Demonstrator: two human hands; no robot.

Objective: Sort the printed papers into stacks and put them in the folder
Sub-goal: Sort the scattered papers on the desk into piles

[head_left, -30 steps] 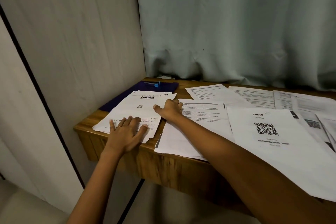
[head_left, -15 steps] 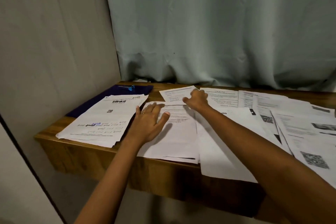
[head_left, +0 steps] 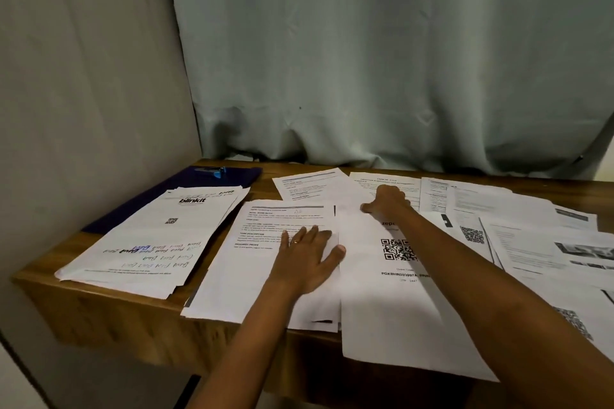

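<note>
Printed papers cover a wooden table [head_left: 99, 305]. At the left lies a stack topped by a blinkit sheet [head_left: 156, 236], partly over a dark blue folder [head_left: 186, 184] with a blue clip. A text-sheet stack [head_left: 262, 262] lies in the middle. My left hand [head_left: 307, 257] rests flat on its right part, fingers straight. To the right is a zepto sheet with a QR code [head_left: 395, 292]. My right hand [head_left: 387, 201] reaches over its top edge, with its fingers on the papers there; whether it grips one I cannot tell.
More loose printed sheets [head_left: 531, 242] spread over the right side of the table, some overhanging the front edge. A pale curtain [head_left: 382, 60] hangs behind the table and a wall [head_left: 83, 76] closes the left side.
My left hand left the blinkit stack and now lies on the middle text stack. My right hand moved right, from that stack to the far sheets above the zepto sheet.
</note>
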